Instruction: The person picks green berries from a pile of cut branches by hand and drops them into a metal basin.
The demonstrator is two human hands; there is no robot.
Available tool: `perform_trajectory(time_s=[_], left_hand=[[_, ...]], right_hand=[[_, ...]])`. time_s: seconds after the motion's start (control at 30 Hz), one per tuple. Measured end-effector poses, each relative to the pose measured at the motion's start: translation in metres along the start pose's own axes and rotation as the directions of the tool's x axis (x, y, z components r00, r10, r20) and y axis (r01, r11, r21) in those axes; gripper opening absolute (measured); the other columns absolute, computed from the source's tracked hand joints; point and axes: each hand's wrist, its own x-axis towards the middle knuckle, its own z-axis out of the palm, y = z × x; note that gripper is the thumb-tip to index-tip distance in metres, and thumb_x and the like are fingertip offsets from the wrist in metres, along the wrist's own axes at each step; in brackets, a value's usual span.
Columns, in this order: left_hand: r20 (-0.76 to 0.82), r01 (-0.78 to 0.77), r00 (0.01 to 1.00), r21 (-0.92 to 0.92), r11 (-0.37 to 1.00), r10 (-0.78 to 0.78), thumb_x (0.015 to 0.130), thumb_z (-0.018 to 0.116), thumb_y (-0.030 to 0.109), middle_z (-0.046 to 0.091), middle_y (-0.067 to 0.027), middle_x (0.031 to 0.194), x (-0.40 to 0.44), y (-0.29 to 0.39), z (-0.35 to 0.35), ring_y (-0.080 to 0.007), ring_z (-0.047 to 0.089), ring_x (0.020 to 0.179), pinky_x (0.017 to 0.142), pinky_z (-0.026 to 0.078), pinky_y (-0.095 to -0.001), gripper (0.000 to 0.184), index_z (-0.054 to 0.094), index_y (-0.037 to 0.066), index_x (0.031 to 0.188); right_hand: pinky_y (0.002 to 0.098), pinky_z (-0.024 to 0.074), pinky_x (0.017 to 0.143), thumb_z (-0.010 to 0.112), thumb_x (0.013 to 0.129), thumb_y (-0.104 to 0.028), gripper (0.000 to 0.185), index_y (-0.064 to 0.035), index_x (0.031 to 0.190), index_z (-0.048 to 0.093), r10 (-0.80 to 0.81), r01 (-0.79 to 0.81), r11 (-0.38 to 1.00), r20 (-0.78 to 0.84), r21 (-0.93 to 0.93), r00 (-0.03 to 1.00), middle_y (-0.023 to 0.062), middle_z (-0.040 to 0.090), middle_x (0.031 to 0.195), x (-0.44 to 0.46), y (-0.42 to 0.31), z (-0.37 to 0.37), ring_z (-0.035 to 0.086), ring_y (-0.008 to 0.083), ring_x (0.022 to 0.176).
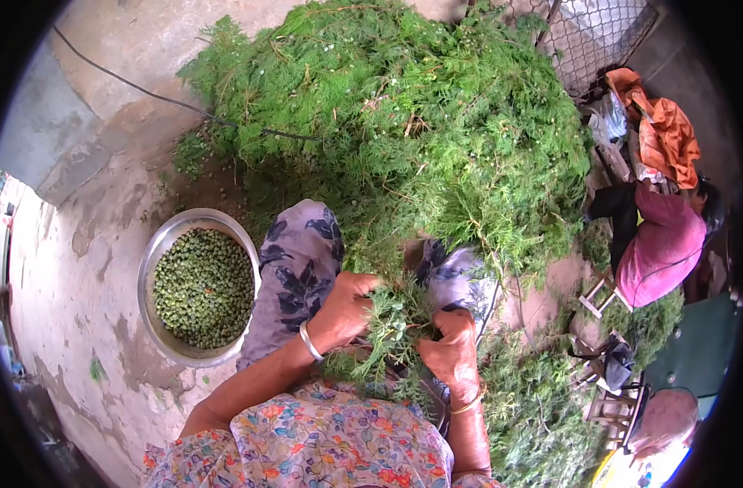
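A leafy evergreen sprig is just below the centre of the frame, gripped between the two hands: the left hand is at its left side and the right hand at its right. Its foliage is fine and feathery, split into many flat, lacy fronds, mostly mid-green with a paler, bluish-green patch near the middle. The sprig is bushy and spread out, with some tips pointing toward the top of the frame and others fanning toward the bottom. Whether small berries sit among the fronds is too fine to tell.
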Motion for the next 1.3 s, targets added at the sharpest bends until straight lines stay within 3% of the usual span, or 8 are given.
perform_trajectory(time_s=[0.13, 0.43, 0.63, 0.73, 0.77, 0.83, 0.9, 1.3], left_hand=[[0.039, 0.383, 0.916, -0.372, 0.845, -0.399, 0.084, 0.056, 0.000, 0.065, -0.0112, 0.077, 0.009, 0.001, -0.041, -0.0129, 0.057, 0.060, 0.052, 0.047, -0.0237, 0.019, 0.065, -0.003, 0.101], [0.134, 0.311, 0.933, -0.767, 0.561, -0.335, 0.091, 0.053, 0.009, 0.064, -0.0204, 0.093, -0.004, 0.029, -0.056, -0.0235, 0.064, 0.080, 0.068, 0.053, -0.0311, 0.026, 0.057, -0.007, 0.111], [-0.328, 0.057, 0.941, -0.081, 0.995, -0.081, 0.077, 0.057, -0.005, 0.066, -0.0143, 0.088, -0.028, 0.051, -0.106, -0.0192, 0.063, 0.073, 0.063, 0.054, -0.0282, 0.022, 0.062, -0.007, 0.099], [-0.106, 0.114, 0.879, 0.993, 0.012, 0.465, 0.076, 0.059, -0.006, 0.066, -0.0127, 0.087, -0.033, 0.059, -0.121, -0.0169, 0.063, 0.078, 0.060, 0.052, -0.0281, 0.022, 0.062, -0.005, 0.098], [-0.106, 0.115, 0.878, 0.993, 0.009, 0.467, 0.076, 0.059, -0.006, 0.066, -0.0127, 0.087, -0.035, 0.061, -0.115, -0.0169, 0.063, 0.078, 0.060, 0.052, -0.0281, 0.022, 0.062, -0.005, 0.098], [-0.365, -0.030, 0.887, 0.566, 0.824, 0.284, 0.079, 0.061, -0.002, 0.064, -0.0099, 0.078, -0.041, 0.063, -0.088, -0.0129, 0.063, 0.071, 0.053, 0.048, -0.0270, 0.021, 0.062, -0.001, 0.099], [-0.042, -0.068, 0.995, 0.430, 0.900, 0.095, 0.080, 0.063, -0.002, 0.065, -0.0079, 0.081, -0.042, 0.069, -0.065, -0.0108, 0.063, 0.068, 0.059, 0.050, -0.0214, 0.024, 0.059, -0.003, 0.104], [0.366, -0.388, 0.919, 0.764, 0.514, 0.150, 0.074, 0.064, 0.017, 0.055, -0.0127, 0.068, -0.012, 0.019, 0.018, -0.0307, 0.059, 0.055, 0.046, 0.044, -0.0413, 0.025, 0.046, 0.002, 0.081]], right_hand=[[0.0355, 0.0381, 0.065, 0.065, 0.061, -0.009, 0.022, -0.0034, 0.054, 0.044, -0.013, 0.012, 0.999, 0.014, 0.037, 1.000, 0.0134, 0.046, 0.051, -0.006, 0.010, -0.005, 0.046, 0.0320, 0.051], [0.0373, 0.0364, 0.075, 0.061, 0.056, -0.007, 0.011, -0.0031, 0.064, 0.054, -0.057, 0.042, 0.992, -0.119, -0.123, 0.991, 0.0128, 0.054, 0.059, -0.006, 0.006, 0.016, 0.052, 0.0324, 0.061], [0.0382, 0.0365, 0.078, 0.059, 0.057, -0.005, 0.016, -0.0024, 0.073, 0.060, -0.018, 0.000, 0.991, -0.138, -0.134, 0.990, 0.0127, 0.058, 0.064, -0.009, 0.004, 0.016, 0.055, 0.0317, 0.066], [0.0378, 0.0363, 0.078, 0.058, 0.057, -0.003, 0.018, -0.0026, 0.074, 0.060, -0.018, -0.002, 0.992, -0.161, -0.123, 0.987, 0.0119, 0.058, 0.064, -0.009, 0.004, 0.019, 0.055, 0.0311, 0.066], [0.0378, 0.0363, 0.078, 0.058, 0.057, -0.003, 0.018, -0.0026, 0.074, 0.060, -0.020, 0.000, 0.993, -0.162, -0.121, 0.987, 0.0119, 0.058, 0.064, -0.008, 0.004, 0.019, 0.055, 0.0311, 0.066], [0.0373, 0.0361, 0.078, 0.058, 0.057, -0.003, 0.017, -0.0032, 0.074, 0.060, -0.013, -0.009, 0.992, -0.173, -0.123, 0.985, 0.0112, 0.058, 0.064, -0.007, 0.004, 0.020, 0.055, 0.0301, 0.066], [0.0370, 0.0360, 0.077, 0.058, 0.057, -0.003, 0.018, -0.0033, 0.074, 0.060, -0.020, 0.000, 0.992, -0.159, -0.123, 0.987, 0.0109, 0.057, 0.063, -0.007, 0.006, 0.020, 0.055, 0.0299, 0.066], [0.0375, 0.0380, 0.072, 0.059, 0.056, -0.005, 0.010, -0.0053, 0.067, 0.057, -0.051, 0.030, 0.994, -0.205, -0.104, 0.977, 0.0124, 0.053, 0.058, -0.009, 0.009, 0.019, 0.052, 0.0307, 0.058]])
